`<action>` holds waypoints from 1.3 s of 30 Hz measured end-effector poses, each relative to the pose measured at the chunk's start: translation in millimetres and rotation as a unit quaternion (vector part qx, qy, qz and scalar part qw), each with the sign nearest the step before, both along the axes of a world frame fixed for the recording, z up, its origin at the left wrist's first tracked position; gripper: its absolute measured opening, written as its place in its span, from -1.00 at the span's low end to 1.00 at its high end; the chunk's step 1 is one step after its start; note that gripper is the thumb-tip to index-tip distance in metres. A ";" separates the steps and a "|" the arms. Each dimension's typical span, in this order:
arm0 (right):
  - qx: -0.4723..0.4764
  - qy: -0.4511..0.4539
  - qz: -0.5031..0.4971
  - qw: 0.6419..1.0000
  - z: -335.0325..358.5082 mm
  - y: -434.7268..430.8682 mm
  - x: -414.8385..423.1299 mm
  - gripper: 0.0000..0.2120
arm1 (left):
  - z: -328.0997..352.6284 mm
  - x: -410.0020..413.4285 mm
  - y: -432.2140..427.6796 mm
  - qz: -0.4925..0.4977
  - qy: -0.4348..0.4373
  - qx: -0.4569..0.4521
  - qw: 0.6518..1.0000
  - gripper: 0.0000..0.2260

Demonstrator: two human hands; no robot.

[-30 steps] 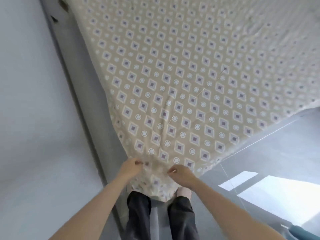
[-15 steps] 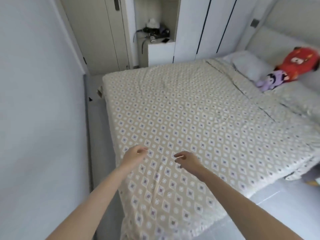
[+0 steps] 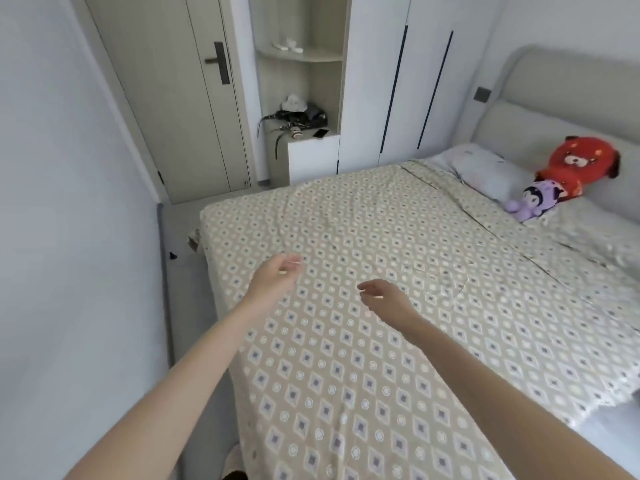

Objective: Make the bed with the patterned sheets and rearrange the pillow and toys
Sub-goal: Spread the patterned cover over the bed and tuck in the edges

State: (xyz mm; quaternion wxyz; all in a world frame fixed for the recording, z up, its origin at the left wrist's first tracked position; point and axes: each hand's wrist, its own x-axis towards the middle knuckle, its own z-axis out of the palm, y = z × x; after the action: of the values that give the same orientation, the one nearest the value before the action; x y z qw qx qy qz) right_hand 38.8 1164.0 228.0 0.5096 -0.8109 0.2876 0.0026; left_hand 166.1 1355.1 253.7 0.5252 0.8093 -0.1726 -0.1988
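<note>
A beige cotton sheet printed with grey diamonds and white rings lies spread over the bed. It covers the mattress from the foot edge up towards the head end and drapes over the near corner and the left side edge. A few soft creases run across its middle.

The left hand and the right hand are held out over the sheet near the foot edge, a little apart. On both, the fingers are loosely curled and slightly spread, and they grip nothing. Whether they touch the cloth cannot be told.

At the head end a pale grey rectangular pillow lies against the grey padded headboard. Just beside the pillow a small purple plush doll rests against a larger red plush toy, which leans on the headboard.

Beyond the far side edge stand a white wardrobe and a pale wooden door.
</note>
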 end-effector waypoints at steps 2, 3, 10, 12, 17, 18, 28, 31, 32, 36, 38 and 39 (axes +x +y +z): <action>0.002 -0.016 -0.021 1.000 1.1 1.8 41.7 -0.78 | 0.0 48.9 -8.6 -0.019 -0.001 0.000 1.000 -0.80; 0.004 -0.021 -0.034 0.999 1.9 3.1 65.8 -0.78 | 0.6 76.7 -13.2 -0.033 0.000 0.005 0.999 -0.79; 0.006 -0.070 -0.142 0.987 41.9 13.3 194.6 -0.76 | 33.8 221.8 -29.9 -0.118 0.002 0.036 0.992 -0.74; 0.002 -0.082 -0.153 0.985 57.0 17.5 220.9 -0.76 | 45.2 252.9 -30.6 -0.130 -0.005 0.026 0.991 -0.76; -0.026 -0.110 -0.171 0.979 87.0 17.7 266.0 -0.75 | 67.3 308.3 -40.0 -0.141 -0.021 -0.028 0.989 -0.81; -0.033 -0.114 -0.178 0.977 90.5 16.4 271.0 -0.75 | 70.4 315.4 -43.2 -0.147 -0.021 -0.037 0.988 -0.80; -0.068 -0.124 -0.200 0.970 103.8 0.5 329.3 -0.74 | 85.3 379.7 -54.3 -0.151 -0.044 -0.065 0.985 -0.78; -0.076 -0.116 -0.182 0.973 95.5 0.4 366.1 -0.74 | 79.5 412.1 -47.1 -0.136 -0.042 -0.054 0.988 -0.78; -0.076 -0.113 -0.182 0.974 92.5 1.7 380.1 -0.74 | 77.3 425.1 -45.2 -0.135 -0.040 -0.050 0.989 -0.78; -0.065 -0.102 -0.167 0.979 79.4 4.4 458.0 -0.72 | 64.2 502.3 -45.9 -0.137 -0.053 -0.039 0.988 -0.79; -0.065 -0.104 -0.167 0.978 74.7 4.1 504.8 -0.71 | 57.4 550.5 -51.8 -0.140 -0.054 -0.046 0.988 -0.79; -0.067 -0.103 -0.169 0.978 73.9 4.3 523.5 -0.71 | 55.1 570.3 -55.1 -0.145 -0.051 -0.050 0.987 -0.79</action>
State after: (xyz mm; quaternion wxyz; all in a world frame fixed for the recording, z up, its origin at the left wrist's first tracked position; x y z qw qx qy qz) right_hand 562.2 1168.3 301.9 0.4739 -0.7788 0.3661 -0.1866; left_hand 736.4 1300.0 308.8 0.5212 0.7576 -0.3241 -0.2222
